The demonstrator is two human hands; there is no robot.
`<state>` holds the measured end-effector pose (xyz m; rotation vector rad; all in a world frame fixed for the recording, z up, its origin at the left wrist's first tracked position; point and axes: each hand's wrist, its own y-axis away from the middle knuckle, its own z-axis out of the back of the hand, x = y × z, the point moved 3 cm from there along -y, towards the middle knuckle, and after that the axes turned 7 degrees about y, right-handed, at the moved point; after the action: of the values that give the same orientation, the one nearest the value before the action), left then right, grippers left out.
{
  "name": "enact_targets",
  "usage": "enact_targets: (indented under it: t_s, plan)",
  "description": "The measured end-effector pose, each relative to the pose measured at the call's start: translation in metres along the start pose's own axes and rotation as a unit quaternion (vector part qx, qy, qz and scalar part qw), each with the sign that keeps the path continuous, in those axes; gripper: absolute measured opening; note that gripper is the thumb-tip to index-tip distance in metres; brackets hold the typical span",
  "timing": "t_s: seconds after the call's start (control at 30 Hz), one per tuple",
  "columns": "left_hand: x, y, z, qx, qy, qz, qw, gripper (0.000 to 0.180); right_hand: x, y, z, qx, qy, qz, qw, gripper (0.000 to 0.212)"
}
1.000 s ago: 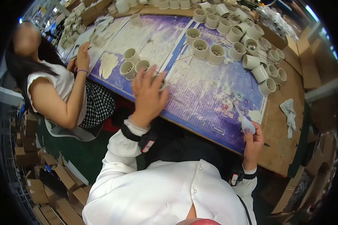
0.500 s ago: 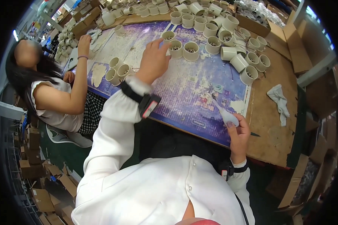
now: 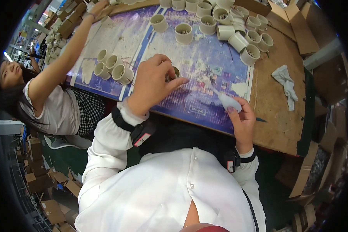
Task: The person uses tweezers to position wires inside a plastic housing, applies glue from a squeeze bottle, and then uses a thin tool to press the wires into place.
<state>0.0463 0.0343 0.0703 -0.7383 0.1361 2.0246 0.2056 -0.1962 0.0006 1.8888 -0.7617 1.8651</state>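
My left hand curls its fingers and thumb round a cream cylindrical cup over the purple work surface. Most of that cup is hidden behind the fingers; thin wires show by the thumb. Between the thumb and fingers of my right hand is a white squeeze bottle. Its thin nozzle points up and left, toward the middle of the surface. Beyond my left hand stand two separate cups, a nearer cup and a farther cup, with small metallic-looking parts inside.
More cups crowd the far right, some tipped over. Several cups stand together left of my left hand. A white cloth lies on the brown board. At the left a co-worker sits with an arm stretched toward the far side.
My left hand has taken a cup from the group of standing cups and brought it nearer to me. The right hand keeps the bottle. The co-worker's arm has stretched farther out.
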Motion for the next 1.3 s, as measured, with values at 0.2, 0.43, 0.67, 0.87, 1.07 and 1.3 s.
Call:
enact_targets:
  t_s: [0.2, 0.43, 0.67, 0.87, 1.07, 1.3]
  plan:
    - [0.009, 0.019, 0.006, -0.014, 0.179, -0.123, 0.976, 0.064, 0.0, -0.004, -0.002, -0.006, 0.008, 0.005, 1.0, 0.029]
    - [0.038, 0.036, -0.029, 0.067, 0.249, -0.04, 0.965, 0.072, 0.002, -0.001, 0.006, 0.002, 0.052, 0.002, 0.999, 0.028]
    - [0.037, 0.046, -0.023, -0.004, 0.411, -0.007, 0.911, 0.071, 0.006, -0.002, 0.001, 0.035, 0.129, -0.016, 0.991, 0.026]
    - [0.039, 0.043, -0.017, 0.007, 0.381, -0.012, 0.924, 0.074, 0.009, -0.006, -0.008, 0.064, 0.145, -0.029, 0.987, 0.026]
    - [0.05, 0.044, -0.022, -0.014, 0.367, -0.005, 0.93, 0.077, 0.009, -0.005, -0.001, 0.058, 0.181, -0.026, 0.981, 0.025]
    - [0.044, 0.042, -0.021, -0.009, 0.382, -0.005, 0.924, 0.078, 0.007, -0.005, -0.001, 0.068, 0.213, -0.044, 0.974, 0.025]
